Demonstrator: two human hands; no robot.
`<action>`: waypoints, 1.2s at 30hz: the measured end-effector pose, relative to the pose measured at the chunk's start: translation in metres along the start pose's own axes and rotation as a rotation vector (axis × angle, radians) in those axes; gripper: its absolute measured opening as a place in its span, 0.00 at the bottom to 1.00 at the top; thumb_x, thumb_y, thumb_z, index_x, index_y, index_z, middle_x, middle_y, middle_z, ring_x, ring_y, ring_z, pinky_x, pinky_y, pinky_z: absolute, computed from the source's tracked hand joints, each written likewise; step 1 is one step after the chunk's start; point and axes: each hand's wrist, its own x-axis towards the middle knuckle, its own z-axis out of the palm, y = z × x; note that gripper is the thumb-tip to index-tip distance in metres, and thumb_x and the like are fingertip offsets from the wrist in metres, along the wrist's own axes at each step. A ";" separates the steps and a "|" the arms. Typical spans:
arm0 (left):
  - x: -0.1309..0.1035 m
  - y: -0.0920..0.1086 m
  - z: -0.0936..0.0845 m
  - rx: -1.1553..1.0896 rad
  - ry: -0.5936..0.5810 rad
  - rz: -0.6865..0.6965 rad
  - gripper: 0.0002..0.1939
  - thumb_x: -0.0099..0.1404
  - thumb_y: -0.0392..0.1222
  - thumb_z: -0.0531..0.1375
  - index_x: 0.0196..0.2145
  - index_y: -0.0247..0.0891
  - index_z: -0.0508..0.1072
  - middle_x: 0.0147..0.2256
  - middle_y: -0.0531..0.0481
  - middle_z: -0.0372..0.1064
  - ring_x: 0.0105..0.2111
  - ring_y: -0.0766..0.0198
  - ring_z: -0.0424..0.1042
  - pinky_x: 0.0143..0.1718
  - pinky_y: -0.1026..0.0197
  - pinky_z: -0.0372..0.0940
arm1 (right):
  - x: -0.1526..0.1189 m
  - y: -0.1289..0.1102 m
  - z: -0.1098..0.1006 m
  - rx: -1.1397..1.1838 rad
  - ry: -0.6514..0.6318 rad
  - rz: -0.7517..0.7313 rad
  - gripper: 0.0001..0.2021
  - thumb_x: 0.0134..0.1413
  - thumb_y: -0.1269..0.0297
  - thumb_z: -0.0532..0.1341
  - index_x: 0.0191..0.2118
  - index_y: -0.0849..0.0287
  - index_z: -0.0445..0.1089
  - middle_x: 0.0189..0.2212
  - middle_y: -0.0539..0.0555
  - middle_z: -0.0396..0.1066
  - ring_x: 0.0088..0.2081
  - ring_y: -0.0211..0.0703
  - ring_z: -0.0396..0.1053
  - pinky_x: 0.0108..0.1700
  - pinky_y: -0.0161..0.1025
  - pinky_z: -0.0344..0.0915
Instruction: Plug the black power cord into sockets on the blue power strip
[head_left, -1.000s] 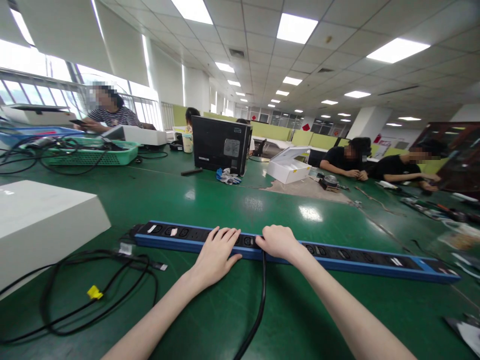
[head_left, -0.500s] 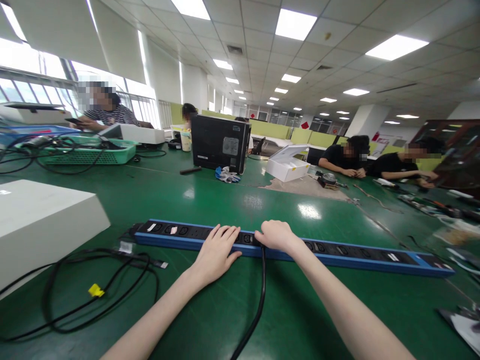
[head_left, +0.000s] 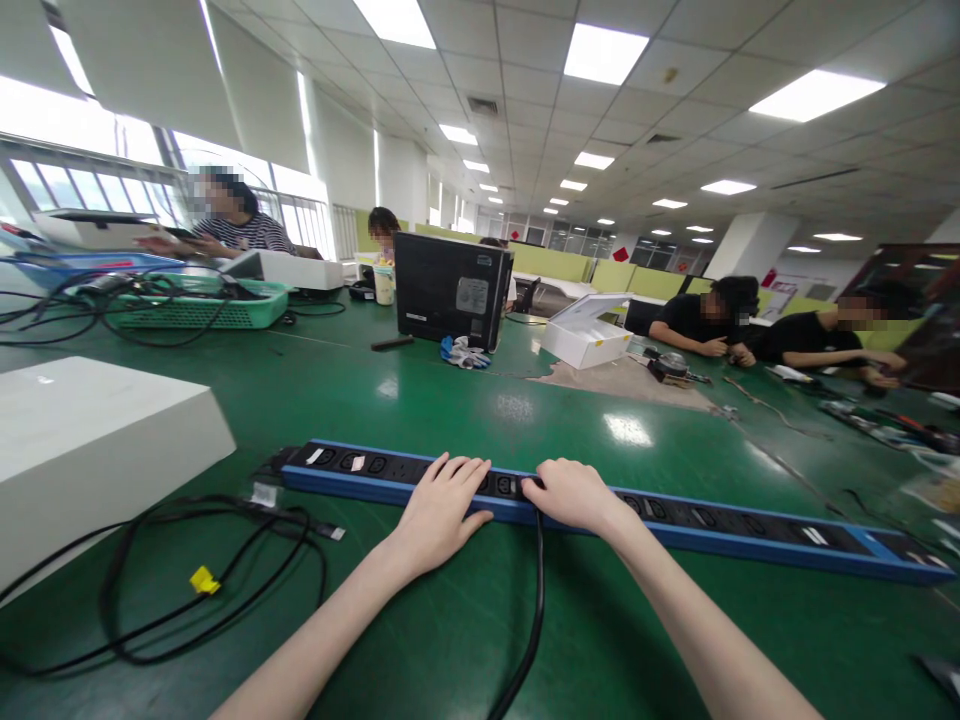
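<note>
A long blue and black power strip (head_left: 352, 490) with a row of sockets lies across the green table. My left hand (head_left: 446, 508) rests on its top left of the middle, fingers stretched out and thumb at the front edge. My right hand (head_left: 576, 495) is closed over the end of a black power cord (head_left: 537, 600), right at a socket beside my left hand. Its fingers hide the plug, so I cannot tell how deep it sits. From there the cord runs down toward me.
Coiled black cable with a yellow tag (head_left: 204, 580) lies at the left, near a white box (head_left: 97, 430). Farther back are a green basket (head_left: 202, 305) of cables, a black computer case (head_left: 450, 290), gloves (head_left: 465, 352) and an open white box (head_left: 589, 340). Several people sit around.
The whole view has shifted slightly, moving the scene to the right. My right hand sits a little lower against the power strip. My left hand stays on the strip.
</note>
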 end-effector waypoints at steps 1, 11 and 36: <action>0.000 0.000 0.000 -0.001 -0.004 -0.002 0.33 0.69 0.56 0.57 0.67 0.46 0.57 0.63 0.44 0.65 0.62 0.51 0.62 0.67 0.42 0.50 | 0.000 0.001 0.002 0.001 0.013 -0.003 0.26 0.68 0.51 0.49 0.45 0.64 0.78 0.45 0.68 0.77 0.48 0.56 0.76 0.50 0.44 0.66; 0.003 0.000 0.001 -0.009 0.006 0.000 0.32 0.69 0.56 0.57 0.67 0.46 0.59 0.62 0.45 0.65 0.61 0.51 0.63 0.67 0.42 0.51 | 0.013 0.019 0.018 0.084 0.027 -0.052 0.25 0.66 0.49 0.48 0.38 0.60 0.79 0.39 0.63 0.79 0.42 0.52 0.76 0.41 0.40 0.65; 0.006 0.001 0.002 0.037 -0.009 0.018 0.32 0.69 0.56 0.57 0.67 0.48 0.58 0.62 0.48 0.66 0.61 0.53 0.64 0.66 0.44 0.55 | -0.004 0.093 -0.021 0.572 0.271 -0.026 0.25 0.68 0.45 0.48 0.36 0.59 0.72 0.30 0.53 0.75 0.31 0.40 0.71 0.34 0.34 0.62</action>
